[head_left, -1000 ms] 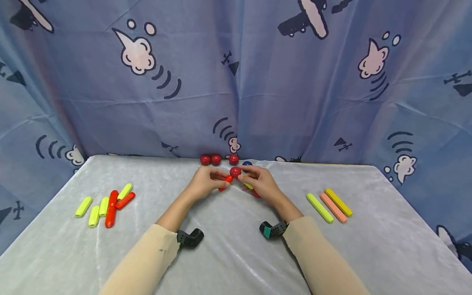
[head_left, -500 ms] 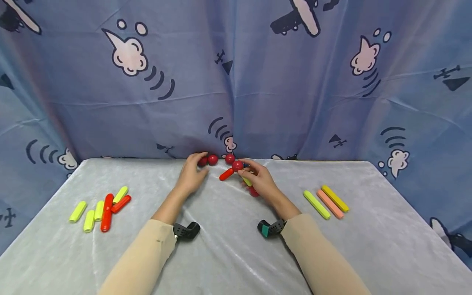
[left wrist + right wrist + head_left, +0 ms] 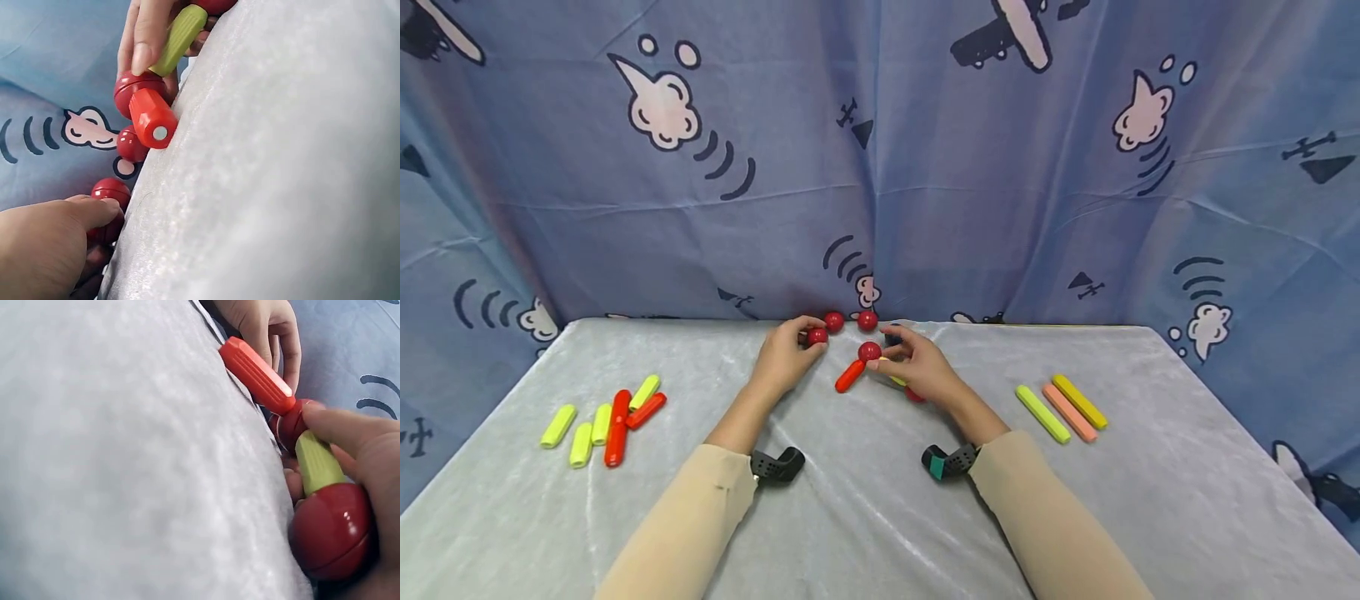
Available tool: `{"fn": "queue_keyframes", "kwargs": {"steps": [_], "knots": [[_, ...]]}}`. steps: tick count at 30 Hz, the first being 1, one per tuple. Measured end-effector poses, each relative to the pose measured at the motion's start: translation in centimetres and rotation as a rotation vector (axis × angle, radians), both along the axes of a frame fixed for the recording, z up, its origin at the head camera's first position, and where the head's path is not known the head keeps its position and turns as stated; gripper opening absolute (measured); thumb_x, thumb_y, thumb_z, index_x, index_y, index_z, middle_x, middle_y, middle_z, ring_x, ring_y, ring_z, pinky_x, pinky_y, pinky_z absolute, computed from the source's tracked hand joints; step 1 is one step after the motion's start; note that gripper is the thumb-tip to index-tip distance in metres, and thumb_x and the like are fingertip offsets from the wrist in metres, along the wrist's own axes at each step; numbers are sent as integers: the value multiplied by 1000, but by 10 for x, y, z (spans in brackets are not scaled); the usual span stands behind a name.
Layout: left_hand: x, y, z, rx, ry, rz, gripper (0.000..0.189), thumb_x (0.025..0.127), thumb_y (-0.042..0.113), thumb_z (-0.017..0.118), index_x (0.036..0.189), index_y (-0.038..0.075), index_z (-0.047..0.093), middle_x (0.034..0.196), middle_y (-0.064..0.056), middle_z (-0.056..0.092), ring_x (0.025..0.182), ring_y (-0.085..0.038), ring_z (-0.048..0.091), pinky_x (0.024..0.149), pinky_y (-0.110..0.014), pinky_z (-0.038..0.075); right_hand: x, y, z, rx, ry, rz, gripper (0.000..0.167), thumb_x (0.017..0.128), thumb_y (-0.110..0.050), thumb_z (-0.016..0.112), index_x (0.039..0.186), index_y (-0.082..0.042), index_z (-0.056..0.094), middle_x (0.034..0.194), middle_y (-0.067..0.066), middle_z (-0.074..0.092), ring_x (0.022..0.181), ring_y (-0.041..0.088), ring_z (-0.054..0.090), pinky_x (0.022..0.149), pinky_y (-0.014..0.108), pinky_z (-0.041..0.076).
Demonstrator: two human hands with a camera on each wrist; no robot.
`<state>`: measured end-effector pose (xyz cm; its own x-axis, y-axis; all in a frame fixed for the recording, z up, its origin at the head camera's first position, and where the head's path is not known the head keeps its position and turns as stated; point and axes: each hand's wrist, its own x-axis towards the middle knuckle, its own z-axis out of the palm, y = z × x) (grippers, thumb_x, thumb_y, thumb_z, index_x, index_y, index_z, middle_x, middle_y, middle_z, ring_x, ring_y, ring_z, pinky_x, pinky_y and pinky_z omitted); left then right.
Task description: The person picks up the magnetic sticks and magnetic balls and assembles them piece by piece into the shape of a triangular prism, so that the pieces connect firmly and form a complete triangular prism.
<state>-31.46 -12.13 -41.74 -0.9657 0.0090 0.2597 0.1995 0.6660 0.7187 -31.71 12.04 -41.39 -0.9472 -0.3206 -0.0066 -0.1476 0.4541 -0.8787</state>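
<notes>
My left hand [image 3: 781, 358] pinches a glossy red ball [image 3: 817, 336] near the table's back edge. In the left wrist view the thumb lies over that ball [image 3: 106, 230]. My right hand [image 3: 927, 368] holds a joined piece: thumb and fingers pinch its middle red ball [image 3: 869, 351]. From this ball a ribbed red rod [image 3: 850, 377] sticks out toward the front left, its free end showing a silver disc in the left wrist view. A yellow-green rod [image 3: 317, 464] links the middle ball to another red ball [image 3: 331, 531] under the right palm.
Two loose red balls, one left [image 3: 834, 322] and one right [image 3: 867, 321], sit at the back edge before the curtain [image 3: 760, 250]. A dark blue ball [image 3: 892, 338] is partly hidden behind the right fingers. Several yellow-green and red rods [image 3: 616, 429] lie left; three longer rods [image 3: 1070, 412] lie right.
My left hand has let go of the red rod, moved left and taken a red ball, drawing it slightly nearer. The joined piece in my right hand has turned, its red rod swinging toward the front.
</notes>
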Motion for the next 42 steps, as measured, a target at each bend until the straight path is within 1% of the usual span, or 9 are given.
{"fn": "queue_keyframes", "kwargs": {"steps": [4, 8, 12, 17, 21, 25, 32, 37, 42], "knots": [[1, 1, -1, 11, 3, -7, 31, 89, 15, 74, 120, 11, 71, 109, -11, 72, 98, -26, 66, 91, -42, 50, 0, 1, 0, 6, 33, 30, 47, 93, -28, 75, 136, -14, 64, 114, 12, 71, 100, 22, 65, 82, 29, 54], [2, 3, -1, 114, 19, -45, 32, 89, 14, 76, 120, 9, 71, 112, -12, 73, 96, -27, 69, 89, -39, 54, -1, 1, -3, -145, 23, -56, 40, 96, -25, 71, 134, -13, 64, 101, 15, 72, 75, 15, 61, 68, 23, 52], [2, 6, -2, 241, 0, -101, 33, 88, 14, 78, 120, 6, 71, 114, -15, 74, 96, -28, 71, 88, -40, 58, -2, 1, -4, -265, -2, -162, 43, 97, -27, 70, 137, -13, 60, 105, 20, 73, 65, 11, 64, 64, 21, 56], [3, 10, -2, 278, -30, -178, 34, 86, 13, 80, 118, 5, 72, 112, -16, 74, 96, -28, 71, 90, -40, 58, -4, 0, -4, -329, -3, -281, 44, 95, -30, 71, 136, -16, 61, 109, 20, 72, 63, 10, 66, 63, 21, 56], [4, 11, -1, 292, -31, -220, 35, 87, 14, 80, 120, 4, 71, 115, -15, 74, 96, -26, 71, 89, -36, 58, -3, 0, -4, -333, 13, -307, 42, 95, -29, 72, 134, -16, 62, 109, 19, 72, 63, 10, 66, 62, 21, 55], [5, 12, 1, 302, -24, -222, 37, 88, 15, 79, 121, 3, 70, 117, -15, 73, 97, -26, 71, 86, -32, 58, -2, 0, -3, -326, 18, -297, 43, 96, -28, 71, 135, -14, 59, 108, 19, 72, 63, 12, 65, 64, 21, 55], [8, 18, 6, 312, -57, -263, 38, 87, 15, 80, 122, 3, 70, 117, -15, 72, 96, -27, 72, 79, -30, 59, -4, -2, -1, -309, -63, -240, 48, 98, -33, 67, 140, -13, 53, 108, 21, 73, 61, 11, 63, 62, 22, 56], [11, 26, 10, 279, -80, -284, 35, 87, 18, 80, 119, 6, 71, 114, -14, 73, 93, -24, 72, 74, -28, 58, -7, -1, -1, -357, -72, -264, 48, 99, -33, 66, 140, -14, 52, 117, 21, 72, 66, 8, 70, 65, 21, 58], [13, 33, 11, 236, -92, -296, 33, 88, 16, 79, 118, 6, 71, 112, -14, 75, 91, -23, 73, 74, -27, 56, -8, 2, -1, -401, -69, -225, 53, 97, -29, 70, 142, -10, 50, 124, 21, 69, 73, 7, 73, 70, 22, 60]]}}
